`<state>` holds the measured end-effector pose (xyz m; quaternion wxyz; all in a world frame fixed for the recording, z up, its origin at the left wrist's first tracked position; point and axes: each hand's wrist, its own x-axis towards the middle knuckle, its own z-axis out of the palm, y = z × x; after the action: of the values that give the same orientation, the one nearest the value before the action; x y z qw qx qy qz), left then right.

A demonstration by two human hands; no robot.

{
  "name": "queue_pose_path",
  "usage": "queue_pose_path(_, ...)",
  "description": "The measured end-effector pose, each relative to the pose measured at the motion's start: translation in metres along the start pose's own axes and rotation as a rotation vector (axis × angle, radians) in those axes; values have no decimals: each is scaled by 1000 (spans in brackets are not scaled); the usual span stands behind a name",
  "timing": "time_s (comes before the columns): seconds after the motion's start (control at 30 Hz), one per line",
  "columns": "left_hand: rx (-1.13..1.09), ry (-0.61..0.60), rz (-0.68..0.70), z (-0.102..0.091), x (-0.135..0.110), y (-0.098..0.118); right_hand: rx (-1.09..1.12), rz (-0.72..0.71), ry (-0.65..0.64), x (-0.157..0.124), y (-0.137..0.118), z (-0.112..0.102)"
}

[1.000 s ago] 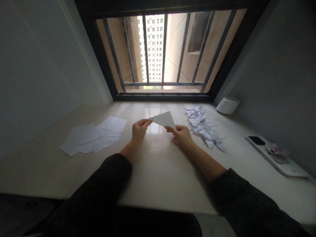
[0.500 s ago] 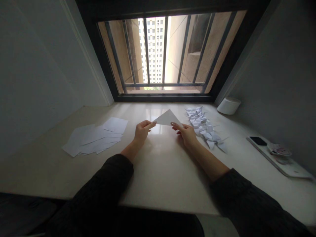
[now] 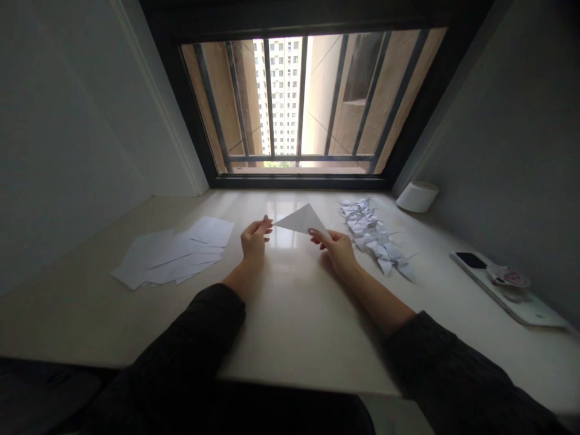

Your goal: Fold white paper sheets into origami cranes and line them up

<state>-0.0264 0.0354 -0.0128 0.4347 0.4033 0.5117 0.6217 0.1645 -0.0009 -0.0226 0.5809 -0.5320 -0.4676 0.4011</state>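
- My left hand (image 3: 254, 239) and right hand (image 3: 338, 249) each pinch a corner of the folded paper triangle (image 3: 302, 220), held above the middle of the table (image 3: 290, 320).
- Loose sheets (image 3: 172, 254) lie at 9 o'clock, folded paper figures (image 3: 374, 237) at 3.

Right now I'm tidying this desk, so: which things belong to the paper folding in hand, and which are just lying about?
In use: paper triangle, pinched by left hand and right hand; loose white sheets; pile of folded paper pieces.
Lying about: white round pot; flat white tray; dark slab on its far end.
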Motion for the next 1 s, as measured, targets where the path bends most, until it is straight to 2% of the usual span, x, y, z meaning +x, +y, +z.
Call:
queue_pose_path(0.07, -26, 121, 33, -3, 4, 2, -23, -21, 35, 1, 1, -1)
queue_pose_path(0.13, 39, 133, 161, -4, 4, 5, -63, -41, 60, 3, 3, -2)
queue_pose_path(0.23, 327, -14, 467, -2, -7, 11, -77, -93, 54, 2, 5, -1)
queue_pose_path(0.3, 507, -103, 575, 0, -17, 13, -88, -125, 25, 1, 5, 0)
queue_pose_path(0.37, 627, -145, 581, 2, -24, 13, -115, -139, -8, 0, 6, 1)
queue_pose_path(0.47, 690, -178, 585, 3, -28, 11, -155, -150, -43, -2, 5, 2)
queue_pose_path(0.6, 656, -204, 592, 3, -26, 7, -201, -148, -64, -3, 4, 2)
queue_pose_path(0.8, 544, -196, 506, 3, -23, 7, -227, -153, -85, -1, 8, 1)
queue_pose_path(1.0, 490, -209, 432, 1, -20, 7, -123, -372, -107, -4, 3, 4)
